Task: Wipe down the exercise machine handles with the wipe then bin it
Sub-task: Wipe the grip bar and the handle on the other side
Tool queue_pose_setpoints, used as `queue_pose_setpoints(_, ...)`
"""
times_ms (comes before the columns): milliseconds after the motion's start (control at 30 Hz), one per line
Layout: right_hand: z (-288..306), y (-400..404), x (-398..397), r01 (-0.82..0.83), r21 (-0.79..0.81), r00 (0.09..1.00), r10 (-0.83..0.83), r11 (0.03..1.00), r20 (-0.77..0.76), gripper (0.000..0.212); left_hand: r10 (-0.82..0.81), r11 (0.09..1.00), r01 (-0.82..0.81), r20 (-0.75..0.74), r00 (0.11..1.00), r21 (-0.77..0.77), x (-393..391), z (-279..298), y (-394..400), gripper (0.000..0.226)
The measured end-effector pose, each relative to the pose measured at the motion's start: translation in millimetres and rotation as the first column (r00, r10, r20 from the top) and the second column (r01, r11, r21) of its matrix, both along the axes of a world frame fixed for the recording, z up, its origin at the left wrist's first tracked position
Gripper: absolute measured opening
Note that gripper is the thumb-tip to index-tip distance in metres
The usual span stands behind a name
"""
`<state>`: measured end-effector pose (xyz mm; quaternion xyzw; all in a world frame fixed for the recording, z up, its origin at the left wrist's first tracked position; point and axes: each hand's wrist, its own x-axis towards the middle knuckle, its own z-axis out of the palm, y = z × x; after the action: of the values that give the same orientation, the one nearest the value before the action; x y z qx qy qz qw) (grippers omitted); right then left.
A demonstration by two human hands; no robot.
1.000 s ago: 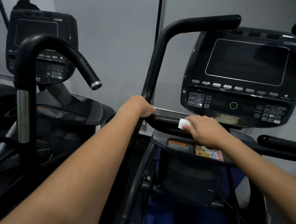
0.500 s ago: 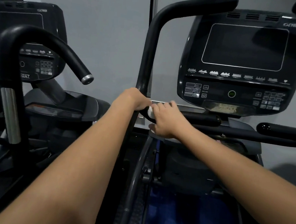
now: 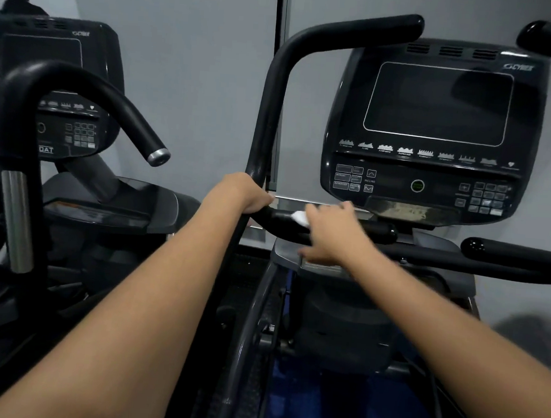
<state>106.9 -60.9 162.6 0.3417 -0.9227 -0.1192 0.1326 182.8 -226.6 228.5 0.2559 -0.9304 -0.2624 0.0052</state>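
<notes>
Wipe (image 3: 300,217) under right hand (image 3: 329,235) on handle (image 3: 377,230)

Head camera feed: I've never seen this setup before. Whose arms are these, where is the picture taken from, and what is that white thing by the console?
The camera sits on the person's head, looking forward and down, so the two bare arms are the wearer's own. They stand at an exercise machine with a dark console. The left hand grips the tall curved handle near its base. The right hand, somewhat blurred, presses a small white wipe against the short horizontal handle below the console. A second, similar machine stands to the left. No bin is in view.
</notes>
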Motion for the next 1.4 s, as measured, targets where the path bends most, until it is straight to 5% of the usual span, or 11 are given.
queue_pose_setpoints(233, -17.7, -19.8, 15.1, -0.112, -0.018, 0.990, 0.110, 0.994, -0.084, 0.097, 0.035, 0.998, -0.035, -0.002, 0.999, 0.049, 5.0, 3.3, 2.4, 0.030)
queue_pose_setpoints(433, 2.2, 85.2, -5.0, 0.077, -0.068, 0.996, -0.079, 0.995, -0.036, 0.069, 0.039, 0.999, -0.038, -0.020, 0.999, 0.038, 5.9, 4.0, 1.1, 0.031)
queue_pose_setpoints(633, 29.9, 34.9, -12.0, 0.165, 0.073, 0.975, -0.174, 0.984, 0.141, 0.053, 0.053, 0.998, -0.053, -0.016, 0.998, 0.029, -1.0, 0.7, -1.2, 0.023)
queue_pose_setpoints(833, -1.6, -44.8, 12.0, -0.043, -0.049, 0.997, 0.046, 0.998, 0.064, 0.078, 0.071, 0.997, -0.071, 0.007, 0.997, 0.023, -1.4, 2.9, 0.7, 0.024)
queue_pose_setpoints(967, -19.5, -18.0, 17.4, -0.100, -0.153, 0.995, 0.096, 0.983, -0.034, 0.096, 0.078, 0.996, -0.078, -0.004, 0.997, 0.045, -2.2, 0.6, 0.7, 0.029)
queue_pose_setpoints(1200, 6.7, 94.9, -14.1, 0.101, -0.087, 0.995, -0.102, 0.991, -0.006, 0.050, 0.071, 0.996, -0.069, -0.030, 0.997, 0.057, -3.6, -1.6, -4.3, 0.030)
queue_pose_setpoints(1400, 38.7, 32.7, -10.1, 0.187, 0.089, 0.963, -0.200, 0.978, 0.179, 0.036, 0.079, 0.996, -0.078, -0.017, 0.997, 0.042, -3.5, 0.0, -2.1, 0.026)
